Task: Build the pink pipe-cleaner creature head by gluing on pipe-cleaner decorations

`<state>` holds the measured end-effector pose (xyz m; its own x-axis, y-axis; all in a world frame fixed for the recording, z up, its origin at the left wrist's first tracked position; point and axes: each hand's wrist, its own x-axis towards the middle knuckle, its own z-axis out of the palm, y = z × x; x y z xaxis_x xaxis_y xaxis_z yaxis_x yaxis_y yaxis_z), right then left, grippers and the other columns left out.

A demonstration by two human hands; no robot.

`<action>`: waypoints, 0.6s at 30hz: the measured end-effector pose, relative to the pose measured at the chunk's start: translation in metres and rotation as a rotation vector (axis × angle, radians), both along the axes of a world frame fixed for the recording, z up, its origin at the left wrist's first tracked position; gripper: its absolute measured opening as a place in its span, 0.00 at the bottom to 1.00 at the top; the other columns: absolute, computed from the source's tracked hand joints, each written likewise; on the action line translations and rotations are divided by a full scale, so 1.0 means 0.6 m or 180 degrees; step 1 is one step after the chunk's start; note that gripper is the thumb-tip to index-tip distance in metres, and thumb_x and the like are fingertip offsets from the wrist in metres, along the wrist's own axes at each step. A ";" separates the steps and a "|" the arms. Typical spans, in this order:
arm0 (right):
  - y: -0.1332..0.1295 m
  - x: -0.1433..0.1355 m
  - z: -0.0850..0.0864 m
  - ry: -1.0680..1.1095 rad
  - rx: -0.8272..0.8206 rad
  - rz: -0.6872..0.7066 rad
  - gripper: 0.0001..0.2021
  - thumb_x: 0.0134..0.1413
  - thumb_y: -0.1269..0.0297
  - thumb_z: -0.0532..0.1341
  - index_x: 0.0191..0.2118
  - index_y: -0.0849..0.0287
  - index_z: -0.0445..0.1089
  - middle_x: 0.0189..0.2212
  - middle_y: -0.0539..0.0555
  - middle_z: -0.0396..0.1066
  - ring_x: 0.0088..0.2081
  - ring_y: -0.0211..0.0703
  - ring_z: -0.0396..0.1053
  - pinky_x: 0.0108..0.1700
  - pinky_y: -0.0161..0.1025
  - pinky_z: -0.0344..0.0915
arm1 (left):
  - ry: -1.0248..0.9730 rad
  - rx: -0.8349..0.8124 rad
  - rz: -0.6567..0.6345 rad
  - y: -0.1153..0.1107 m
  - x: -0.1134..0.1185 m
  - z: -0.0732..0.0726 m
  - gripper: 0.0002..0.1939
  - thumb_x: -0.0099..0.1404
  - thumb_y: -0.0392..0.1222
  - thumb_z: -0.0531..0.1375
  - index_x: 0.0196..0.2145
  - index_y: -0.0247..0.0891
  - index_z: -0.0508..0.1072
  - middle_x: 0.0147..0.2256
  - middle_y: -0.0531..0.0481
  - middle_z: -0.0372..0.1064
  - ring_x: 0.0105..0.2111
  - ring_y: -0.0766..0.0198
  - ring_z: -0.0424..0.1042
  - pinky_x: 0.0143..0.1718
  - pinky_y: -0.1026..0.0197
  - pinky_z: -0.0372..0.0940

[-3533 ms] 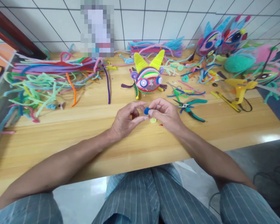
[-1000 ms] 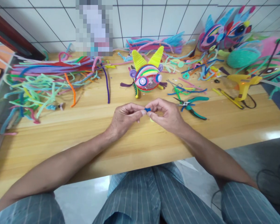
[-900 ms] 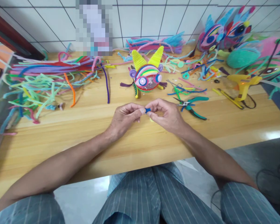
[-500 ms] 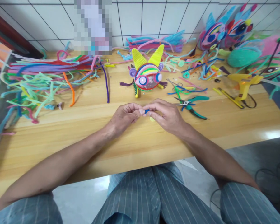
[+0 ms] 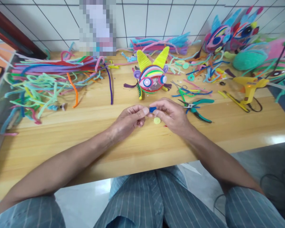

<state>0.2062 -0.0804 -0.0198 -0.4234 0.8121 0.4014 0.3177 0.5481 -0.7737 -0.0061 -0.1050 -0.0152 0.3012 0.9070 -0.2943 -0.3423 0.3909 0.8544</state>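
Note:
A small dark-blue pipe cleaner piece [image 5: 152,109] is pinched between the fingertips of my right hand [image 5: 172,115]. At its left end, my left hand [image 5: 131,118] has thumb and fingers closed against it; the fingers partly hide the contact. Just below the fingertips, a pale yellow coiled disc [image 5: 157,120] lies on the wooden table [image 5: 97,171]. Beyond my hands stands a decorated mask-like figure [image 5: 154,80] with two yellow pointed ears, striped brows and round coiled eyes. Teal-handled pliers [image 5: 196,107] rest right of my right hand, jaws apart.
Bundled and loose pipe cleaners [image 5: 45,82] spread over the left side. At right lie a yellow glue gun [image 5: 250,87] and a yellow cutter [image 5: 236,101]. Similar figures [image 5: 218,36] stand at the back right, near a green yarn ball [image 5: 249,58]. A purple pipe cleaner [image 5: 109,82] lies alone.
The blue piece has turned and shows more between my fingertips. My hands have shifted slightly, uncovering the pale yellow disc and a bit of red. The view has moved a little.

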 end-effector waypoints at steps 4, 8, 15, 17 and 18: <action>-0.001 0.000 0.000 -0.0048 0.0026 0.0122 0.08 0.69 0.65 0.65 0.50 0.54 0.80 0.38 0.53 0.77 0.40 0.43 0.76 0.44 0.41 0.73 | 0.0304 0.0292 0.0083 -0.001 -0.001 -0.007 0.25 0.53 0.60 0.81 0.31 0.36 0.82 0.30 0.50 0.81 0.21 0.75 0.62 0.24 0.69 0.58; -0.005 0.000 0.005 -0.0111 0.0046 0.0216 0.06 0.70 0.65 0.65 0.47 0.54 0.80 0.38 0.54 0.79 0.40 0.44 0.76 0.44 0.42 0.73 | 0.0620 0.0634 0.0080 0.000 -0.005 -0.007 0.24 0.54 0.59 0.81 0.29 0.36 0.82 0.26 0.51 0.79 0.21 0.73 0.61 0.24 0.66 0.58; 0.001 0.002 0.013 -0.0224 0.0034 0.0353 0.07 0.70 0.65 0.64 0.47 0.54 0.81 0.39 0.54 0.80 0.40 0.44 0.76 0.46 0.42 0.73 | 0.0633 0.0517 -0.0133 0.007 -0.008 -0.011 0.25 0.54 0.61 0.80 0.31 0.36 0.82 0.31 0.49 0.82 0.21 0.73 0.62 0.24 0.66 0.57; 0.002 0.002 0.012 -0.0208 -0.0031 0.0360 0.07 0.70 0.64 0.65 0.47 0.54 0.81 0.39 0.54 0.80 0.41 0.44 0.76 0.47 0.43 0.73 | 0.0634 0.0490 -0.0180 0.010 -0.009 -0.013 0.25 0.54 0.61 0.79 0.32 0.36 0.82 0.31 0.49 0.82 0.21 0.73 0.61 0.24 0.65 0.58; 0.002 0.002 0.011 -0.0163 -0.0134 0.0337 0.07 0.69 0.64 0.65 0.47 0.54 0.81 0.39 0.53 0.79 0.40 0.44 0.76 0.47 0.43 0.73 | 0.0641 0.0490 -0.0173 0.012 -0.010 -0.015 0.26 0.54 0.62 0.79 0.31 0.36 0.81 0.31 0.48 0.81 0.21 0.73 0.61 0.24 0.65 0.58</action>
<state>0.2072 -0.0789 -0.0134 -0.5268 0.7774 0.3437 0.2993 0.5482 -0.7810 -0.0122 -0.0977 -0.0241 0.3001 0.9298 -0.2131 -0.1412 0.2642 0.9541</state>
